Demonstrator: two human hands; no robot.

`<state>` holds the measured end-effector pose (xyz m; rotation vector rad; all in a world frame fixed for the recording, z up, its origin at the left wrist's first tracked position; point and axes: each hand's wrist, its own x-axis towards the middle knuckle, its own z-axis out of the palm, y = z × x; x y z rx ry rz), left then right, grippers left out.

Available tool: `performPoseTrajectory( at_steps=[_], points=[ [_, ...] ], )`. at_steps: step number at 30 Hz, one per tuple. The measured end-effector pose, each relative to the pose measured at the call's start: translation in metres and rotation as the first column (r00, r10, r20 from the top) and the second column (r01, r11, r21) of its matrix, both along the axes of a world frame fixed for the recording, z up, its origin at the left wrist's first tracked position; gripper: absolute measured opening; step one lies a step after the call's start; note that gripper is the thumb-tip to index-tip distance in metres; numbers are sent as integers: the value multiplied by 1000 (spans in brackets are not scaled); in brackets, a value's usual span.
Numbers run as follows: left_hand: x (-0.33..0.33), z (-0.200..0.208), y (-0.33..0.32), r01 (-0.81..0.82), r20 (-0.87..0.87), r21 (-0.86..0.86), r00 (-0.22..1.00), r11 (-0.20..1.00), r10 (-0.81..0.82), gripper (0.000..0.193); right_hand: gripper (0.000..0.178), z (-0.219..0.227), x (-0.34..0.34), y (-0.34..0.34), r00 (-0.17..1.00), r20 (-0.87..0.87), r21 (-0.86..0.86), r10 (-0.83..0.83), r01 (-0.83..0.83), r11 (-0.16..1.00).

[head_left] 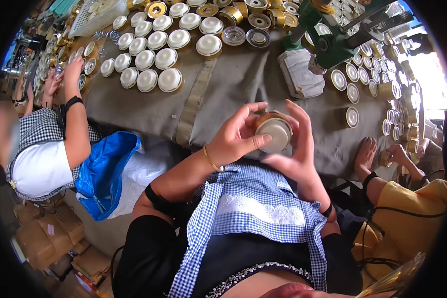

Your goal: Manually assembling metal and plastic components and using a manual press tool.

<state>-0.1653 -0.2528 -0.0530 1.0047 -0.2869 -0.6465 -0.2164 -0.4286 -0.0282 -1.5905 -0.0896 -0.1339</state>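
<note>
Above the table's near edge, my left hand [238, 134] holds a round lid [275, 136] with a gold side and a cream-white inner face. Its thumb presses on the pale face, and its fingers curl behind the rim. Close on the lid's right side is my right hand [303, 144], fingers stretched up and thumb spread away, slightly blurred. Whether its fingertips touch the rim is hard to tell. Several similar white-faced lids [170, 79] stand in rows on the table to the far left of my hands.
A green hand press [328, 44] with a pale wrapped base [300, 74] stands ahead right. More lids [351, 116] lie beyond it. Grey-brown cloth covers the table [233, 84]. Co-workers sit on both sides; a blue bag [107, 174] hangs at the left.
</note>
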Motion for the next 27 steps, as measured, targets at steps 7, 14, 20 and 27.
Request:
performPoseTrajectory(
  at_steps=[7,14,20,27],
  points=[
    [7,11,1,35,104,310,992,950,-70,52,51,4,6,-29,934,-315,142,167,-127,982],
    [30,-22,-28,-120,218,423,975,898,28,32,40,-34,19,-40,925,-380,55,-28,53,997],
    [70,-52,-45,221,6,525,965,822,-264,31,31,-45,35,-78,854,-518,54,38,-12,998],
    [146,-46,-127,49,-182,517,982,854,53,34,67,93,172,-182,788,136,200,-601,572,796]
  ],
)
